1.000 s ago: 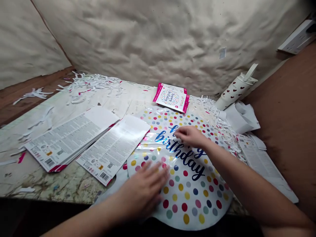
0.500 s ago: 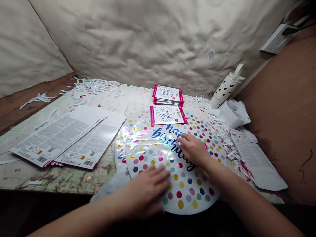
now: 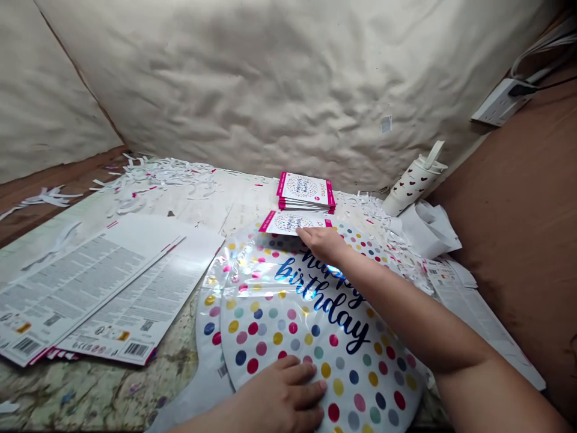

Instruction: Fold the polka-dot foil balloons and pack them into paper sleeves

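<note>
A white foil balloon (image 3: 293, 313) with coloured dots and blue "happy birthday" lettering lies flat, on top of another dotted one. My left hand (image 3: 283, 394) rests on its lower part, fingers spread and holding nothing. Up at the balloon's far edge, my right hand (image 3: 322, 243) has its fingers closed on the near edge of a pink and white packet (image 3: 288, 222), which tilts up a little. Just behind stands a neat stack of matching packets (image 3: 306, 189).
Printed cards (image 3: 121, 307) lie at the left, more cards (image 3: 478, 319) at the right. Paper shreds (image 3: 157, 177) cover the far left and right. A heart-patterned bottle (image 3: 412, 186), crumpled paper (image 3: 430, 228) and a power strip (image 3: 505, 102) are on the right.
My right hand has moved from the lettering up to the single packet and taken hold of it. My left hand has settled on the balloon. The view has shifted.
</note>
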Demonstrator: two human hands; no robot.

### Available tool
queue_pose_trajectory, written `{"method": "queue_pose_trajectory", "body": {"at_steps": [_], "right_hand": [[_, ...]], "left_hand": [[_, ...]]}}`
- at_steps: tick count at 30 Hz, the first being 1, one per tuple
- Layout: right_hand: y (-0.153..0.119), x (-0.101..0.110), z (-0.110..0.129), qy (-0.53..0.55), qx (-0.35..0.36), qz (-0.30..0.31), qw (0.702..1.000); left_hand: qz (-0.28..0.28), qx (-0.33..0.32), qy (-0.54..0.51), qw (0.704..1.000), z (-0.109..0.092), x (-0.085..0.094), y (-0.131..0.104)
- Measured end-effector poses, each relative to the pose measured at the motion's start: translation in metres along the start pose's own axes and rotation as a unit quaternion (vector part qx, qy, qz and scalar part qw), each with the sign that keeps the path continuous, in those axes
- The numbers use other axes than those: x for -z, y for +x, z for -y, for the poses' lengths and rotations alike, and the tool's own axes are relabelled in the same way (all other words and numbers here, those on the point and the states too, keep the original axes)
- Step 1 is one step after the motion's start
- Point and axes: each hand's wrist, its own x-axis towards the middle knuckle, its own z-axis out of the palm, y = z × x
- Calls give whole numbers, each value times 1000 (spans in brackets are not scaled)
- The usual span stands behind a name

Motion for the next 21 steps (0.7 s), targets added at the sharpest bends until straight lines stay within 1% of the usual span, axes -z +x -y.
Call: {"method": "queue_pose_trajectory", "body": {"at_steps": [2, 4, 5, 6, 7, 9, 11, 13, 15, 16, 18, 19, 20, 21], "right_hand": [[6, 7, -8, 7, -14, -61, 998], [21, 10, -25, 35, -73, -111, 990], [31, 9, -36, 53, -112, -119, 985], [41, 7, -47, 71, -150, -111, 980], [51, 4, -58, 87, -181, -88, 976], [70, -3, -75, 111, -217, -41, 969], [81, -5, -81, 131, -232, -11, 964], [81, 1, -75, 151, -233, -3, 961], [63, 12, -59, 174, -210, -8, 962], [47, 18, -47, 187, -191, -8, 963], [1, 28, -20, 231, -130, 27, 964], [-28, 30, -5, 265, -77, 71, 958], [-58, 32, 9, 333, 16, 150, 931], [-88, 32, 24, 382, 79, 213, 896]], "left_hand": [[-32, 0, -13, 999, 2, -5, -3], [-48, -5, -22, 999, 3, -11, -5], [-52, -7, -25, 998, 4, -13, -6], [-55, -8, -27, 998, 5, -15, -6], [-65, -10, -28, 997, 5, -17, -6], [-81, -11, -30, 996, 5, -20, -5], [-76, -5, -31, 997, 2, -20, -5], [-44, 2, -37, 998, -2, -19, -4], [1, 11, -55, 998, -8, -17, -6], [20, 14, -71, 997, -10, -16, -7], [43, 35, -118, 992, -11, -12, -10], [49, 60, -146, 986, -10, -8, -11], [58, 96, -181, 977, -9, -3, -11], [76, 140, -225, 961, -7, 4, -10]]}}
